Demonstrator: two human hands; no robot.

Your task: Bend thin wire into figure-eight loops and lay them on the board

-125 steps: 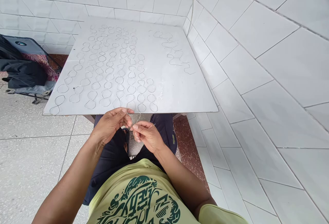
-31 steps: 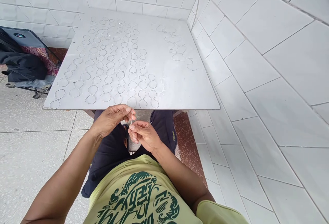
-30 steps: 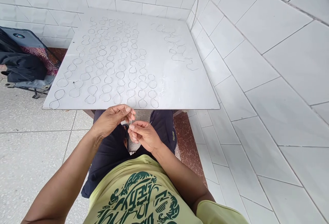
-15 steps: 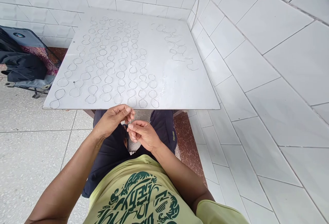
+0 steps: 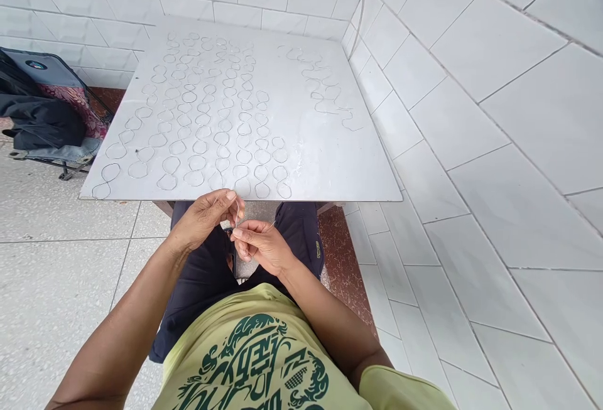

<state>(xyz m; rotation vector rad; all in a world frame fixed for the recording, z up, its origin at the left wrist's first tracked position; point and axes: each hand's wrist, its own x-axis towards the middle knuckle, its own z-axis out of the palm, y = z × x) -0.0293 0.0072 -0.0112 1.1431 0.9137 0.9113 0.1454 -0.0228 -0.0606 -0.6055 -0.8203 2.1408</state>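
Note:
Just in front of the table's near edge, my left hand (image 5: 214, 212) pinches a thin wire (image 5: 238, 212) between thumb and fingers. My right hand (image 5: 261, 243) is closed on the same wire a little lower and to the right, and a wire end sticks out past its knuckles. The wire looks bent between the hands; much of it is hidden by the fingers. Beyond them, on the white table (image 5: 330, 171), lie rows of wire figure-eights (image 5: 262, 182). Several open, wavy wire pieces (image 5: 325, 93) lie at the right rear.
At the left stands a folding chair (image 5: 80, 149) with a person's dark-clothed leg (image 5: 44, 121) on it. White tiled walls (image 5: 447, 146) border the table behind and at the right. A cable (image 5: 362, 11) hangs in the corner. My knees are under the table edge.
Both hands stay nearly in place with the wire between them. My left hand has tilted slightly, and the view has shifted a little.

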